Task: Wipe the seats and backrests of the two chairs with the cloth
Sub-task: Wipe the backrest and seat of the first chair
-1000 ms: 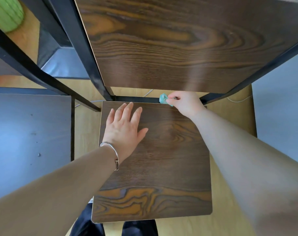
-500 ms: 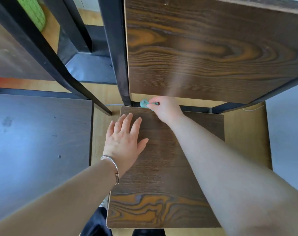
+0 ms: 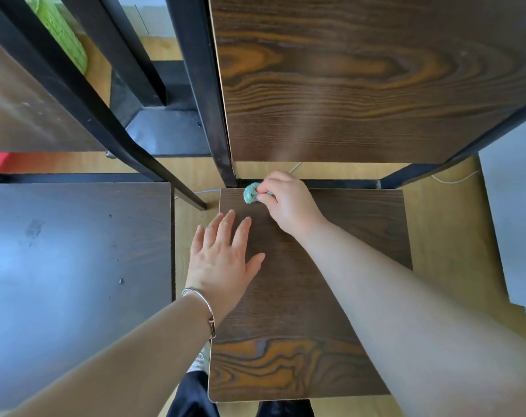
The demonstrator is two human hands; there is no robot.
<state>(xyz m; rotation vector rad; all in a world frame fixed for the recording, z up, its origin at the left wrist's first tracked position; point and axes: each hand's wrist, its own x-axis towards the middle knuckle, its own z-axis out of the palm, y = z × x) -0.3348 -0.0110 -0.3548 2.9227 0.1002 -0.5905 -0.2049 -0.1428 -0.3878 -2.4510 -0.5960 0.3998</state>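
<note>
Head view has your right hand [image 3: 289, 203] closed around the teal cloth [image 3: 250, 192], bunched into a small wad at the back left corner of the wood-grain seat [image 3: 331, 296], just beside the black frame post [image 3: 207, 109]. Your left hand [image 3: 222, 263] lies open and flat on the seat's left side, fingers spread, gripping nothing.

Judging by how it crumples, the cloth is soft, light and limp; it will take whatever shape your fingers give it and won't slip away easily. Balled this tight, though, it touches very little of the seat, so you would likely cover more with it spread under a flat palm. Keep hold of it across the middle, with the loose edges tucked in so they don't drag or catch in the gap behind the seat.

Only a rounded teal lump shows past your fingertips; the rest is hidden in your hand, so you cannot tell its full extent or whether it is damp.

The seat and the backrest [image 3: 361, 85] look hard, smooth and glossy, so the cloth should glide. A second chair seat [image 3: 75, 281], darker, sits to the left, close beside this one
</note>
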